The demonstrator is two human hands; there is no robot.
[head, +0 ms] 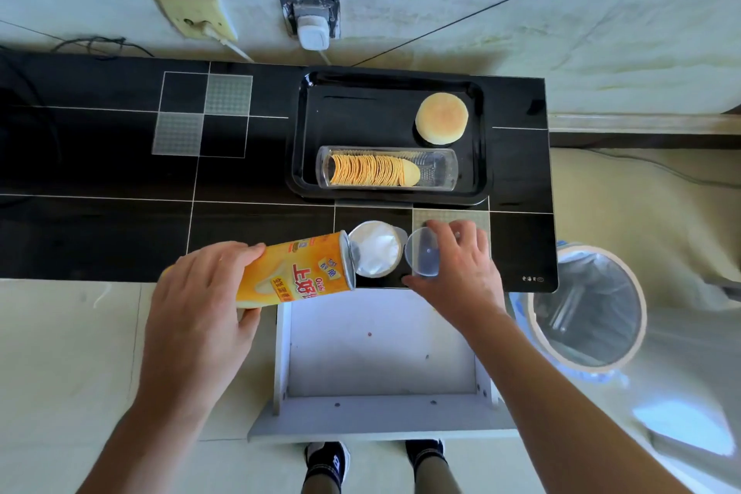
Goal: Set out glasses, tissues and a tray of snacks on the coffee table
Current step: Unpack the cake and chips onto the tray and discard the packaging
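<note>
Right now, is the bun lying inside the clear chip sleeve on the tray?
No: the bun sits bare on the black tray, apart from the clear sleeve that holds only chips.

I read "Oishi" and large red Chinese characters, "上好", on the yellow chip can (pixel 296 273). Small white marks on the black table (pixel 100 156) at 4 o'clock are illegible.

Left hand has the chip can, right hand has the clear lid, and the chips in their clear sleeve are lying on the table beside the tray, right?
Not quite. The head view shows the chips in their clear sleeve lying inside the black tray, near the bun. The left hand holds the chip can; the right hand holds the clear lid.
</note>
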